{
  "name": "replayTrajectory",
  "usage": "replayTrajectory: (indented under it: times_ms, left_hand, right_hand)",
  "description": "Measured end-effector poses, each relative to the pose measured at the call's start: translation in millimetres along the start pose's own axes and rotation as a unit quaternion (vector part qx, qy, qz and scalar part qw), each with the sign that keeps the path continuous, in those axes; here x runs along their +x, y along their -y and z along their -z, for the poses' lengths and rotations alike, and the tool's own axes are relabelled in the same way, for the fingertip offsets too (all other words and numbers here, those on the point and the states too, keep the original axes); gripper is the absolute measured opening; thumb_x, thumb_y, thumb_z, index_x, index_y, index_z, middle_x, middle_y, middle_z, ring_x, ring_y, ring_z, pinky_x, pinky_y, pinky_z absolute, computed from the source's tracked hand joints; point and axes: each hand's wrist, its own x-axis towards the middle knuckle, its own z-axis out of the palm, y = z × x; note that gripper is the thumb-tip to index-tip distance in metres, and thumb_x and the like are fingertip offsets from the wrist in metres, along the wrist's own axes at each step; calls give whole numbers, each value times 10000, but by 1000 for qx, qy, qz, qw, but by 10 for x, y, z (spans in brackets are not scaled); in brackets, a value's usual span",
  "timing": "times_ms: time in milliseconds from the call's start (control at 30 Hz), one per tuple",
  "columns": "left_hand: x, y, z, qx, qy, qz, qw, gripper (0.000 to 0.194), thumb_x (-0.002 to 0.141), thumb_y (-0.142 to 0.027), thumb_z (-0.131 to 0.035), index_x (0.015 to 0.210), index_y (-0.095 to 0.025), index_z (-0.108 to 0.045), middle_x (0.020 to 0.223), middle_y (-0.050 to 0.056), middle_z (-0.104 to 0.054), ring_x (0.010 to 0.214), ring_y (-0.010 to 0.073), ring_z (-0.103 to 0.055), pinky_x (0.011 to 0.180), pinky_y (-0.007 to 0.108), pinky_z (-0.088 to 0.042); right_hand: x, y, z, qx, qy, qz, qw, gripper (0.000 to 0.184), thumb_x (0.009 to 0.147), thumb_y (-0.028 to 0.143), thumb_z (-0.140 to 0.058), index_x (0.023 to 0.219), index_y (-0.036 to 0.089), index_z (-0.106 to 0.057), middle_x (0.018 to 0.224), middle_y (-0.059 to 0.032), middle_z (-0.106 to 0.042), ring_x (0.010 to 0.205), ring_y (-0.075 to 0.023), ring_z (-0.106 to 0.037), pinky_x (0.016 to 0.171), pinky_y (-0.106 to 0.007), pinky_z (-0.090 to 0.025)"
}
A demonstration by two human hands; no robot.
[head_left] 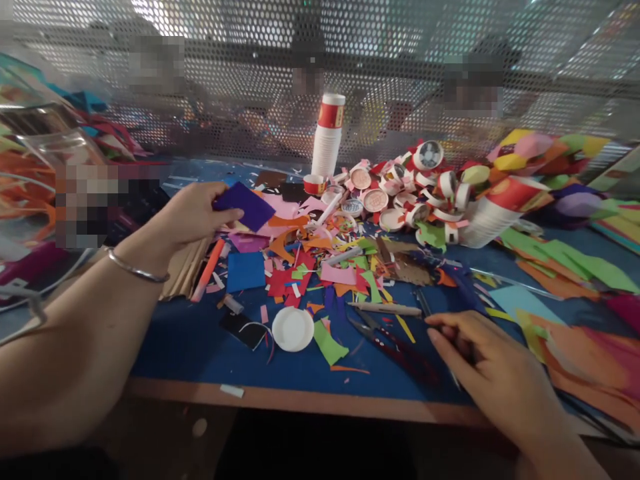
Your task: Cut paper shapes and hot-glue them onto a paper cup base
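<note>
Between the thumb and fingers of my left hand (193,210) is a dark purple square of paper (246,207), raised over the scraps. My right hand (480,363) is closed at the table's right front, thumb and forefinger pressed about a slim dark pen-like rod (423,301); the fingers partly hide it. Just left of that hand lie dark red-handled scissors (395,347) and a pale brown stick-like tool (387,309). A white paper disc with a raised rim (293,329) rests near the front edge, beside a green paper scrap (330,343).
Paper cups stand in a tall stack (327,140); another stack (493,217) leans at right. Between them is a heap of cut cup bottoms (390,193). Coloured paper sheets (585,347) cover the right side. A perforated metal screen (240,100) closes the back, people behind it.
</note>
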Motion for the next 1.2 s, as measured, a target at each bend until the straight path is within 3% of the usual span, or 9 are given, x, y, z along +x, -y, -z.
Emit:
replayTrajectory:
  times_ms: [67,133,300,400,600,800,1033,1200]
  left_hand:
    - [-59,-202,-44,-87,-69,55,992,272,852,-381,-702,976,-145,-652,639,-61,-675,604,93,-554,604,246,-366]
    - [-116,-417,-108,-201,-85,63,974,250,839,-390,-730,939,-179,-640,649,-65,-674,621,93,-563,621,245,-399]
    - [-239,-813,-329,-393,-4,90,915,185,778,-239,-764,897,-133,-669,738,8,-727,710,146,-669,730,295,-516]
    - [-299,-903,-446,-446,-2,95,890,261,693,-159,-792,924,-128,-675,746,44,-730,674,176,-696,701,326,-562]
    - [-338,-882,-543,-476,8,69,877,355,721,-158,-807,1057,-156,-693,886,49,-737,757,158,-701,692,268,-557]
    - [-391,-918,-581,-465,40,107,878,379,721,-214,-832,1061,-113,-700,919,74,-741,846,189,-693,752,297,-544]
    - [-404,-923,-619,-464,42,127,876,327,705,-193,-838,985,-114,-690,881,55,-728,703,125,-634,593,232,-483]
    - [-432,-949,-667,-473,83,149,864,329,739,-198,-826,1025,-131,-679,862,39,-720,670,111,-623,587,229,-509]
  right_hand:
    - [14,5,22,2,1,3,1000,182,967,358,-542,1020,234,-664,817,-12,-587,638,-155,-557,632,-306,-448]
    - [40,27,47,0,-3,13,1000,182,971,358,-543,1020,231,-665,829,-20,-591,666,-164,-571,629,-308,-449]
    - [118,175,110,-16,0,77,997,162,986,315,-541,1044,222,-660,902,-43,-612,786,-192,-625,708,-327,-482]
    - [116,272,123,-13,50,125,991,160,990,318,-548,1067,223,-651,965,-57,-643,853,-212,-653,744,-343,-512]
    - [97,391,100,-6,150,172,974,175,1000,327,-532,1120,233,-618,1083,-85,-650,909,-231,-672,752,-377,-553]
    - [193,499,100,-34,183,188,964,120,978,240,-487,940,207,-596,1042,-92,-617,884,-236,-649,748,-393,-533]
    - [313,578,187,28,214,157,964,79,933,196,-495,866,224,-524,956,-54,-610,819,-191,-597,713,-332,-489]
    - [423,620,213,117,208,115,964,84,947,231,-490,866,230,-515,836,-8,-601,700,-144,-533,626,-271,-443]
